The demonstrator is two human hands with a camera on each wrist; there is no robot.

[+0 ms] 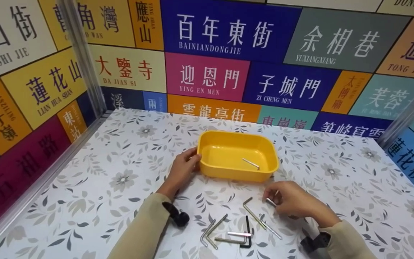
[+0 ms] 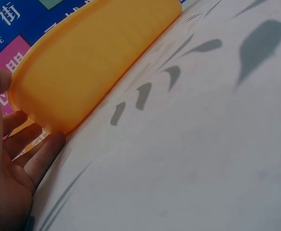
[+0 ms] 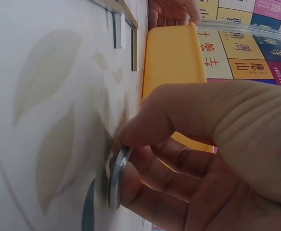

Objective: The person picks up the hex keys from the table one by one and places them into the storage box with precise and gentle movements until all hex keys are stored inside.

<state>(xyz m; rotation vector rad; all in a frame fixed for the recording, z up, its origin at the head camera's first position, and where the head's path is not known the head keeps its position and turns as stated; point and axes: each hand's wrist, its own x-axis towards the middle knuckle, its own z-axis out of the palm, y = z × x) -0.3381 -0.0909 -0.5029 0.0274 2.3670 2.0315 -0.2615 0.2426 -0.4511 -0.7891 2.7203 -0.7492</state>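
Note:
My left hand [image 1: 183, 167] holds the left end of a yellow plastic bin [image 1: 235, 174], its thumb at the rim and its other fingertips against the outer wall [image 2: 78, 82]. A silver hex key [image 1: 252, 164] lies inside the bin. To the right of the bin's near side, my right hand [image 1: 293, 201] pinches another silver hex key [image 3: 117, 180] between thumb and fingers, close to the tabletop. Its far end is hidden by the fingers. Several loose hex keys lie left of this hand, among them a black one [image 1: 248, 226] and a brass-toned one [image 1: 229, 240].
The table [image 1: 95, 187] has a white cover printed with leaves and flowers. Behind it and along its sides stand panels [image 1: 207, 77] of coloured street-name signs. Dark wrist devices sit at the left cuff [image 1: 178, 216] and the right cuff [image 1: 314, 241].

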